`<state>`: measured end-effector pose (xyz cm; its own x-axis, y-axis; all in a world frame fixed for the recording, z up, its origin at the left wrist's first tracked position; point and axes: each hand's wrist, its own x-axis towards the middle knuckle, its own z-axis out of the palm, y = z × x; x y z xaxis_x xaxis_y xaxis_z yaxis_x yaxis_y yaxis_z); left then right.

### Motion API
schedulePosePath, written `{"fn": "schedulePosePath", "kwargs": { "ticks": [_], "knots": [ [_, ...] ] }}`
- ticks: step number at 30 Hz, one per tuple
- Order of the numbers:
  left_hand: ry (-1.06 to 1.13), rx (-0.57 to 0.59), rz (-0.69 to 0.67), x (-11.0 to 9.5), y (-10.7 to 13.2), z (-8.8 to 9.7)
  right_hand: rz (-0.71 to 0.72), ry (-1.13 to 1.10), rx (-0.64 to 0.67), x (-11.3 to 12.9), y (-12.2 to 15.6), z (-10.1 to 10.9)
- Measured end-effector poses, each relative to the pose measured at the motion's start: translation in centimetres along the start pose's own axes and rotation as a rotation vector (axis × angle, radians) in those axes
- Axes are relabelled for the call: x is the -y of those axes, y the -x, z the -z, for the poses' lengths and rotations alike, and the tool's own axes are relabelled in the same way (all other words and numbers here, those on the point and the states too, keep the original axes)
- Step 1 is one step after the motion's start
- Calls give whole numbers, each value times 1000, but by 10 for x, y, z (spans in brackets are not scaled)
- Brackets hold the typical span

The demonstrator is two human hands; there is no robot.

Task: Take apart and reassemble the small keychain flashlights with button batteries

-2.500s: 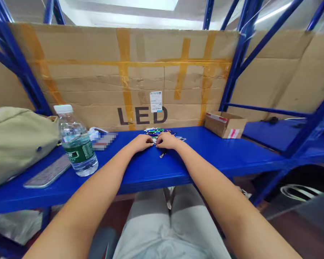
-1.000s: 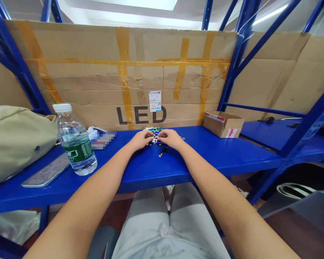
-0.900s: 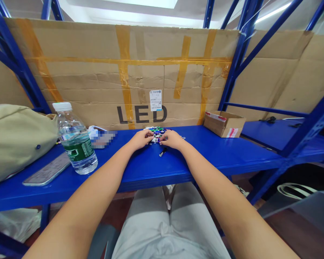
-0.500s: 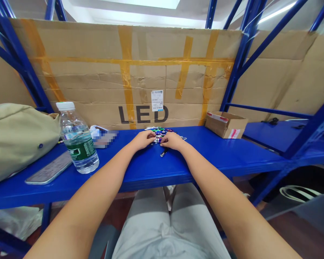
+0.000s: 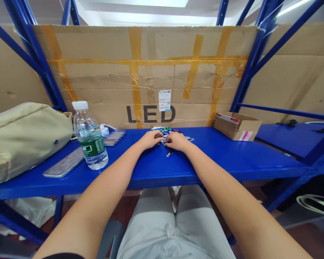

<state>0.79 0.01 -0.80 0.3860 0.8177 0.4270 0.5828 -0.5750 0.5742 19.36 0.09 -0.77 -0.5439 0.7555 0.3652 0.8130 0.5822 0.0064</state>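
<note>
My left hand (image 5: 151,139) and my right hand (image 5: 176,141) lie palm down side by side on a blue steel shelf board (image 5: 140,172). Their fingertips meet over the near edge of a small heap of coloured metal clips or keyrings (image 5: 164,132). The hands hide part of the heap, so I cannot tell whether either one grips a piece. A small dark piece with a silver end (image 5: 170,154) lies just in front of my right hand, touching neither hand.
To the left stand a water bottle (image 5: 91,140), a phone (image 5: 64,162), a khaki bag (image 5: 24,140) and a pixelated item (image 5: 113,137). Behind is taped cardboard printed LED (image 5: 150,114). A small cardboard box (image 5: 237,126) sits right, within blue rack uprights.
The whole view has shifted right and slightly down as my head moved. My hands have settled lower and flatter on the heap, with fingers less raised than a second ago.
</note>
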Motion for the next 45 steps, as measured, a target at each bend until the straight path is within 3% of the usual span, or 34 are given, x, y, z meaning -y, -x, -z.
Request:
{"fn": "schedulePosePath", "kwargs": {
  "ticks": [13, 28, 31, 37, 40, 45],
  "knots": [
    [-11, 10, -11, -1, 0, 0, -27, 15, 3, 6, -3, 0],
    [15, 11, -5, 0, -1, 0, -119, -223, 91, -1, -10, -7],
    [25, 13, 6, 2, -2, 0, -131, -309, 52, -1, -6, -3],
    [122, 29, 90, -2, 0, 1, -233, -656, -174, -2, 0, 5],
    [192, 43, 128, -5, 1, 0, -271, -768, -203, -1, 0, 5],
    [172, 31, 151, -3, 1, 2, -237, -599, -131, -3, 0, 7]
  ]
}}
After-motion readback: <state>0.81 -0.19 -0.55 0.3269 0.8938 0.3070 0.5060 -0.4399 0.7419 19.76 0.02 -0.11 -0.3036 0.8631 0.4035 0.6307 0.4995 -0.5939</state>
